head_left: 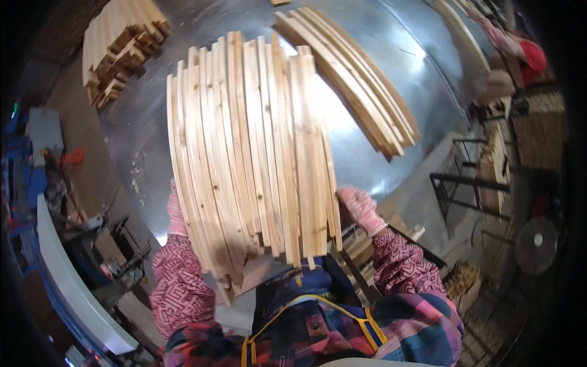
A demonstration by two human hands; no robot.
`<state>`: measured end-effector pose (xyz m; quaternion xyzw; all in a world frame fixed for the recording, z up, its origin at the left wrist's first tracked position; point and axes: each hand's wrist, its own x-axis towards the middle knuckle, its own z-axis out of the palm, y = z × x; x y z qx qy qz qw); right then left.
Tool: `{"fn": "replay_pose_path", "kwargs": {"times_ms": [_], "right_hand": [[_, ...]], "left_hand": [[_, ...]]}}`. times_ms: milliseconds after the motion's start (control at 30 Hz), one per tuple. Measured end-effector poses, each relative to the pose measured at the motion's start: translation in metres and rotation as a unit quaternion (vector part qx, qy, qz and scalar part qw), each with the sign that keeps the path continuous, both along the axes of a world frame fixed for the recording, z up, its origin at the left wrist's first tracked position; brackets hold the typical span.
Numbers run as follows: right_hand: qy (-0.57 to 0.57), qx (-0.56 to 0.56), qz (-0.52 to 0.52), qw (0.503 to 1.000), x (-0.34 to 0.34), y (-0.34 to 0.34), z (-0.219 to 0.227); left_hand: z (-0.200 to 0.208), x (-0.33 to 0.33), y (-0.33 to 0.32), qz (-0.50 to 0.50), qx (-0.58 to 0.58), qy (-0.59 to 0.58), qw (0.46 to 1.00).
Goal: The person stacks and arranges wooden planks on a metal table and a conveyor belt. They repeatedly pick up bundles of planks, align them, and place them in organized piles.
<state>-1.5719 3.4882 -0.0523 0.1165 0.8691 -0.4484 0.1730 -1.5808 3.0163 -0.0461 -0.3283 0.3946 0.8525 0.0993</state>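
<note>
A wide bundle of pale wooden strips [235, 147] lies side by side in front of me, the near ends uneven and jutting past the table's near edge. My left hand [176, 214], in a pink-and-white glove, is closed against the bundle's left side; its fingers are partly hidden by the wood. At the right side, my right hand [361, 209], gloved alike, has its fingers curled with the tips against the outermost strip. Slight blur softens that hand. Pink patterned sleeves cover both forearms.
The bundle rests over a shiny metal table [367, 168]. Another group of strips [351, 79] lies at the far right, and a stacked pile [122, 46] stands far left. A co-worker's red-clad arm [532, 61] shows at upper right. A black metal frame [458, 189] stands right.
</note>
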Motion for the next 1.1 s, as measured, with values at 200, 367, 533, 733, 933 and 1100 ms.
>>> {"fn": "replay_pose_path", "kwargs": {"times_ms": [200,367,533,733,933,1100], "right_hand": [[0.283,-0.081,-0.08,0.952,-0.135,-0.071,-0.079],[-0.027,-0.434,-0.212,0.875,-0.145,-0.094,-0.044],[-0.076,-0.508,-0.171,0.841,-0.097,-0.094,-0.036],[-0.062,-0.373,-0.103,0.92,0.079,-0.106,-0.014],[-0.127,-0.641,-0.149,0.742,0.255,-0.133,-0.062],[-0.08,-0.623,-0.075,0.774,0.34,-0.187,-0.088]], "left_hand": [[-0.032,-0.021,-0.005,-0.077,-0.344,0.001,0.936],[-0.071,-0.047,0.013,-0.065,-0.376,0.075,0.921],[-0.108,0.026,-0.008,-0.034,-0.417,0.119,0.9],[-0.105,0.212,-0.021,0.019,-0.61,0.105,0.785],[-0.062,0.373,-0.051,-0.041,-0.453,-0.069,0.888],[-0.027,0.505,-0.096,-0.034,-0.162,0.162,0.973]]}}
